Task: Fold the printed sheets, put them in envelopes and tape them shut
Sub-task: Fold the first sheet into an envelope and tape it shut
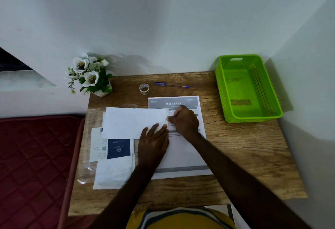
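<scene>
Head view, white envelope (134,122): lies centre frame, overlapping the printed sheet (183,149).
Left hand (153,142): we press it flat, fingers straight, on the envelope's lower right corner.
Right hand (184,121): we pinch the envelope's right end; keep it steady.
Tape roll (144,88): upper centre, for sealing.

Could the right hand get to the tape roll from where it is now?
Probably yes. The tape roll stands in the open, just beyond the folded sheet, nothing between it and the right hand, though that hand is pinching the folded sheet.
</scene>
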`<action>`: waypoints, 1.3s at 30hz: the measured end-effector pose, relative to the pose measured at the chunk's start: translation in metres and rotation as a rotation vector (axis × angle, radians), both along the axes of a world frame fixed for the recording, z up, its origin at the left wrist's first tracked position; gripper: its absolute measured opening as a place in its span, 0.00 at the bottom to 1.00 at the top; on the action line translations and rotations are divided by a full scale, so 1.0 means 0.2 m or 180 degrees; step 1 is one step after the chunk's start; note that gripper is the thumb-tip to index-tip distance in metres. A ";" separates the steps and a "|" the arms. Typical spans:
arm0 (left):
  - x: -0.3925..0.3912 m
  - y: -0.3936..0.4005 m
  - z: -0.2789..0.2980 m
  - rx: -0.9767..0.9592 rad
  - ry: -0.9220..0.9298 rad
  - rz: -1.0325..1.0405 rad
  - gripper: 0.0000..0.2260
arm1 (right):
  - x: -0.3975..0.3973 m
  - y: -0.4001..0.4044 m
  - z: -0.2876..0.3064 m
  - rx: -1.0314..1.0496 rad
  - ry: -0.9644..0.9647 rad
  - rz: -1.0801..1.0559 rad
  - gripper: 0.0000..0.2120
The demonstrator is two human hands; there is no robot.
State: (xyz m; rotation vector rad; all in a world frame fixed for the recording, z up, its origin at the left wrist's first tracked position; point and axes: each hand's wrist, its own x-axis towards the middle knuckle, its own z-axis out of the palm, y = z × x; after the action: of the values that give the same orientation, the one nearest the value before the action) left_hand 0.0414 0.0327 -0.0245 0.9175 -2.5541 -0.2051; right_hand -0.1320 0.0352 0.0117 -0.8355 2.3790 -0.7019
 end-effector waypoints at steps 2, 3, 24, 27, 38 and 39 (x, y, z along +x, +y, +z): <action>0.00 0.00 0.00 0.0005 0.0006 0.0017 0.10 | -0.02 -0.04 0.01 0.0076 -0.0031 -0.0072 0.17; 0.00 0.00 0.00 0.0006 0.0009 0.0021 0.10 | -0.02 -0.05 0.01 0.0108 -0.0069 -0.0107 0.18; -0.09 -0.18 0.20 0.1123 0.0334 0.0676 0.11 | 0.12 0.13 0.05 0.0008 -0.0328 -0.0033 0.09; -0.12 -0.26 0.21 0.1120 0.0224 0.0785 0.11 | 0.18 0.18 0.02 0.0035 -0.0453 0.0017 0.12; -0.25 -0.48 0.21 0.0975 -0.0703 0.0296 0.16 | 0.19 0.19 -0.01 0.0052 -0.0286 0.0022 0.12; -0.26 -0.49 0.22 0.1060 -0.0718 0.0280 0.15 | 0.19 0.20 -0.01 0.0026 -0.0268 0.0014 0.13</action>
State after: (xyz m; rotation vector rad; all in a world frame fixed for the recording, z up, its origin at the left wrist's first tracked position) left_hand -0.0112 -0.0659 0.0202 1.2350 -2.7262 -0.5416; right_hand -0.0938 0.0745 0.0091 -0.7919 2.3030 -0.7110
